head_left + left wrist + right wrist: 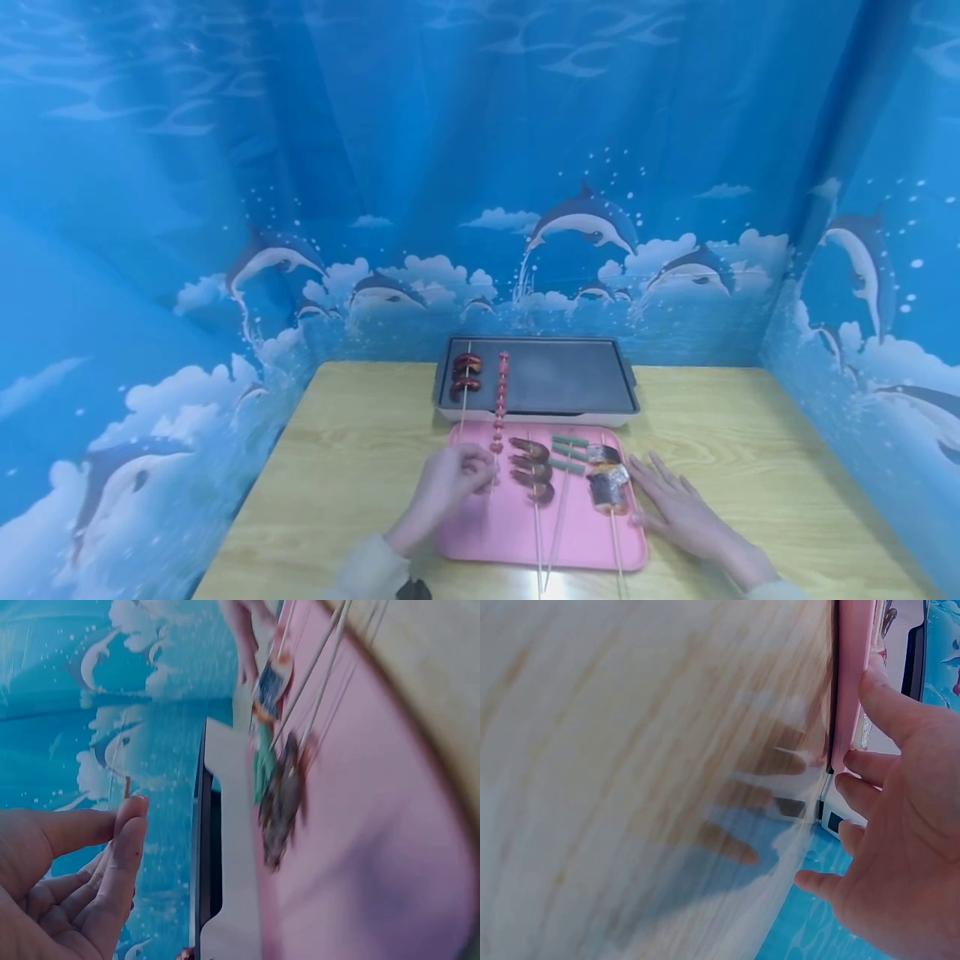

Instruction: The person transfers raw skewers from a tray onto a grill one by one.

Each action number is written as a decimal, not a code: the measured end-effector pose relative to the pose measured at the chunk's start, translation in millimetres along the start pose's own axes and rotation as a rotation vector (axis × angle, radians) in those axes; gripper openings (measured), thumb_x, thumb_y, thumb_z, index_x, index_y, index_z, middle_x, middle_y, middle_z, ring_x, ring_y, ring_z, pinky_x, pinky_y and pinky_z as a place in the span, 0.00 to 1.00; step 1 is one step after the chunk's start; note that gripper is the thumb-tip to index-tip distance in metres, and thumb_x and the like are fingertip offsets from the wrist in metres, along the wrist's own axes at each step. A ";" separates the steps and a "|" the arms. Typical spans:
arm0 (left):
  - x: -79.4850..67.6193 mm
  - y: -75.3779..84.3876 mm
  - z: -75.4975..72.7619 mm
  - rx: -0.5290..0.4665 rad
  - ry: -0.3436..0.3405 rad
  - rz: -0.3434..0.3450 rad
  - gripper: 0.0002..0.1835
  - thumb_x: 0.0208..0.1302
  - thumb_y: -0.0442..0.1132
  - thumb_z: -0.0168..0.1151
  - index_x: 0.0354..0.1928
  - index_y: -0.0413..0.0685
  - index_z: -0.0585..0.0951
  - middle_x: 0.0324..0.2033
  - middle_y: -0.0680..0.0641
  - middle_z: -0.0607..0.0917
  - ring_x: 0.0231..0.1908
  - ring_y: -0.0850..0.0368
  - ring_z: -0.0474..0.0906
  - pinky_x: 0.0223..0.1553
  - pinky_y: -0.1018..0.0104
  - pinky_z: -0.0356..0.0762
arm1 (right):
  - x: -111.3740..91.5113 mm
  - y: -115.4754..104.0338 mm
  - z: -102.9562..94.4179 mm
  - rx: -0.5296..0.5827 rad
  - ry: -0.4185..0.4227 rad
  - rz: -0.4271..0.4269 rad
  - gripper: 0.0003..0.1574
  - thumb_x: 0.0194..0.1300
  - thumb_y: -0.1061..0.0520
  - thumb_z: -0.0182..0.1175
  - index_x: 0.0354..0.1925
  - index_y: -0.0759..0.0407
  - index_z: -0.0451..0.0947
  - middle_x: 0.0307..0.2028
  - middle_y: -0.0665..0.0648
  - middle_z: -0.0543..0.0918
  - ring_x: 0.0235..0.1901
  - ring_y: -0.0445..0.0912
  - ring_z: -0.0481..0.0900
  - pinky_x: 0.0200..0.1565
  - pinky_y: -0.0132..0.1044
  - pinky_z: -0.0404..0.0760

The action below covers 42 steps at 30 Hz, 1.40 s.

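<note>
My left hand [454, 477] is over the left part of the pink tray [502, 533], thumb and forefinger pinching a thin stick [127, 787]. At those fingertips is the lower part of a skewer of small red pieces [501, 400], whose upper part overlaps the griddle [562, 375]. A skewer of dark red-brown pieces [467, 375] lies over the griddle's left side, its stick running down behind my left hand. My right hand [686, 512] rests along the tray's right edge with fingers spread, the thumb [889, 701] at the pink rim.
On the tray lie a shrimp skewer [534, 471], a skewer of green pieces [570, 454] and a skewer of silvery fish pieces [607, 487], their sticks reaching past the near rim. The griddle stands directly behind the tray on the wooden table [330, 467]. Blue dolphin-printed curtains [465, 208] enclose the table.
</note>
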<state>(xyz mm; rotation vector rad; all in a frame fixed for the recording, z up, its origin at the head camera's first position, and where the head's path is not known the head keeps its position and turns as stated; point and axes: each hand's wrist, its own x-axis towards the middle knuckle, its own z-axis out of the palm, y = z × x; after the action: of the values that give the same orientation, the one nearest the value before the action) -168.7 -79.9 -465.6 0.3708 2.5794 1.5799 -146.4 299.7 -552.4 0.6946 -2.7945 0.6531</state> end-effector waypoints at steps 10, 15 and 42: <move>50.4 1.1 -6.1 0.058 0.099 0.016 0.05 0.65 0.34 0.68 0.35 0.39 0.87 0.26 0.47 0.89 0.24 0.61 0.85 0.27 0.71 0.85 | -2.3 -6.3 -1.5 0.007 -0.032 0.030 0.47 0.66 0.41 0.65 0.75 0.57 0.63 0.73 0.64 0.66 0.78 0.54 0.45 0.62 0.79 0.58; 64.6 2.0 -4.8 0.186 0.126 -0.037 0.06 0.64 0.40 0.70 0.37 0.44 0.88 0.25 0.51 0.89 0.23 0.63 0.84 0.28 0.70 0.84 | -1.9 -9.5 -5.1 0.009 -0.076 0.070 0.47 0.67 0.40 0.64 0.75 0.58 0.63 0.74 0.64 0.64 0.72 0.31 0.29 0.65 0.77 0.57; 92.7 -21.1 0.6 0.179 0.142 -0.138 0.09 0.68 0.39 0.67 0.42 0.38 0.87 0.23 0.49 0.87 0.21 0.59 0.84 0.24 0.66 0.85 | -3.2 7.9 7.7 -0.003 0.005 0.011 0.48 0.66 0.40 0.65 0.76 0.54 0.62 0.73 0.62 0.66 0.78 0.56 0.48 0.58 0.80 0.59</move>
<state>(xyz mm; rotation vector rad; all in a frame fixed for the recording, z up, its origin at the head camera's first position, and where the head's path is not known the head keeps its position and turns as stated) -261.4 -65.0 -480.3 0.0934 2.7944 1.3816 -148.0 303.7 -563.0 0.6759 -2.7960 0.6514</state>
